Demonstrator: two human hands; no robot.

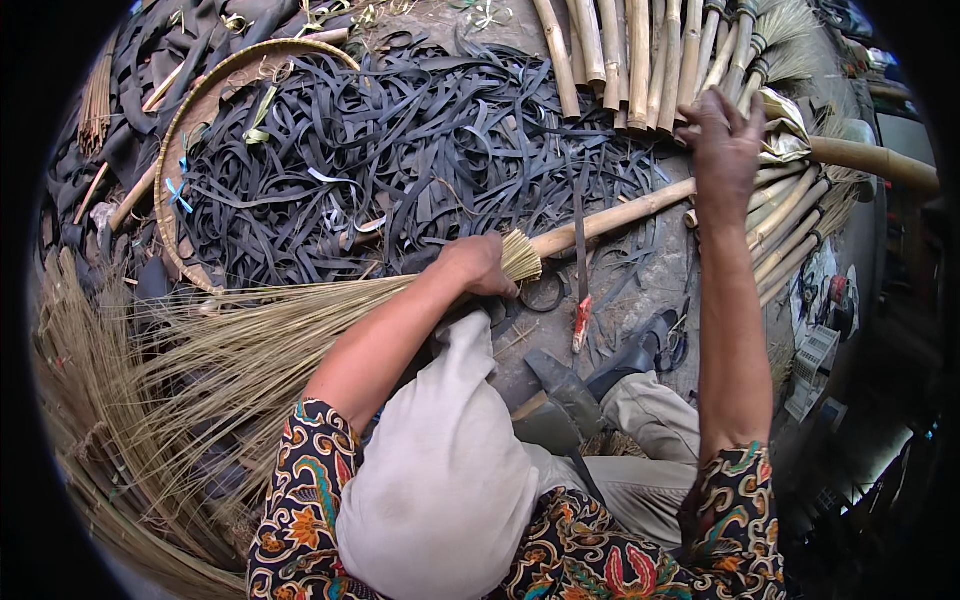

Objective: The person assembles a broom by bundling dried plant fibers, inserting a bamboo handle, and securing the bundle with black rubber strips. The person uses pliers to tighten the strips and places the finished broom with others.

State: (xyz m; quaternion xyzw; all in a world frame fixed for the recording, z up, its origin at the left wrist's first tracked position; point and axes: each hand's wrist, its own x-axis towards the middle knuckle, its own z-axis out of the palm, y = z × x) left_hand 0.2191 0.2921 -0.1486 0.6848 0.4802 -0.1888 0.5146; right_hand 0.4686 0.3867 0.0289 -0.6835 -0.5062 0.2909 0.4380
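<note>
My left hand is closed around a bundle of long straw-coloured broom grass. Its trimmed ends poke out past my fingers, and the loose stems fan out to the left. From those ends a bamboo pole slants up to the right; how deep it sits in the bundle is hidden. My right hand is raised at the upper right, fingers apart, with nothing visible in it. Behind it are the ends of several bamboo broom handles. A knife with a red-wrapped handle lies below the pole.
Black rubber strips heap over a round woven tray. More loose grass lies at the left. Bound brooms and a thick bamboo piece lie at the right, near a white plastic basket. A black ring lies beneath the bundle's end.
</note>
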